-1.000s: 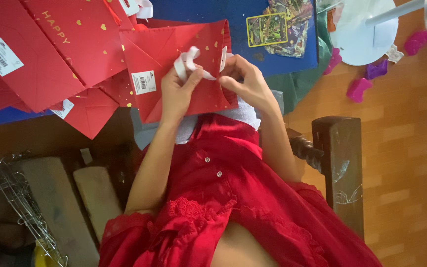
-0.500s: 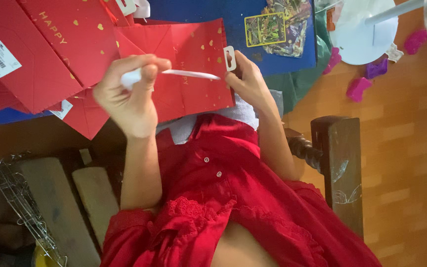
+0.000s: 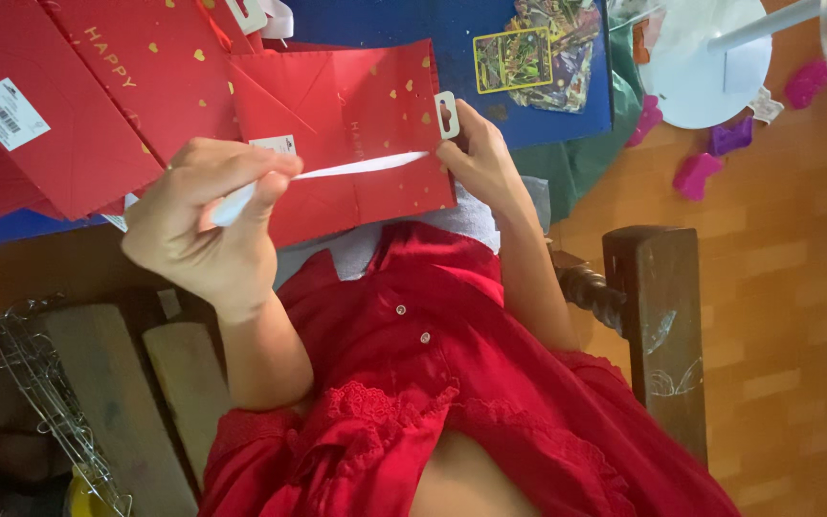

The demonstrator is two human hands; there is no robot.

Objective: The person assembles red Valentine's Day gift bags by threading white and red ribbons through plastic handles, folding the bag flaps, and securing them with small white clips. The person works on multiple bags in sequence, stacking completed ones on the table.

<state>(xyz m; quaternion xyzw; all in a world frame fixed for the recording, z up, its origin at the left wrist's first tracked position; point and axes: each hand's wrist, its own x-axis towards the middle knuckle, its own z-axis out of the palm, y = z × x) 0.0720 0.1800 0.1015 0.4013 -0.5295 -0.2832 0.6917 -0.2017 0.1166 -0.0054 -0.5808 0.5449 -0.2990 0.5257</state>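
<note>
A flat red gift bag (image 3: 356, 115) with gold hearts lies in front of me, half over my lap. My left hand (image 3: 198, 225) pinches the end of a thin white strip (image 3: 366, 166) that stretches across the bag's face to its right edge. My right hand (image 3: 479, 158) holds that right edge, just below a small white hang tab (image 3: 446, 113). I wear a red dress (image 3: 452, 383).
More flat red bags (image 3: 98, 105) with white labels lie at the left on a blue surface (image 3: 385, 19). A colourful packet (image 3: 528, 53) lies behind my right hand. A white fan base (image 3: 696, 67), pink and purple toys (image 3: 696, 175) and a wooden chair post (image 3: 658, 316) are at the right; a wire rack (image 3: 40, 402) is lower left.
My left hand has drawn away from my right hand, leftward and toward my body, pulling the white strip out across the bag. My right hand stays on the bag's edge.
</note>
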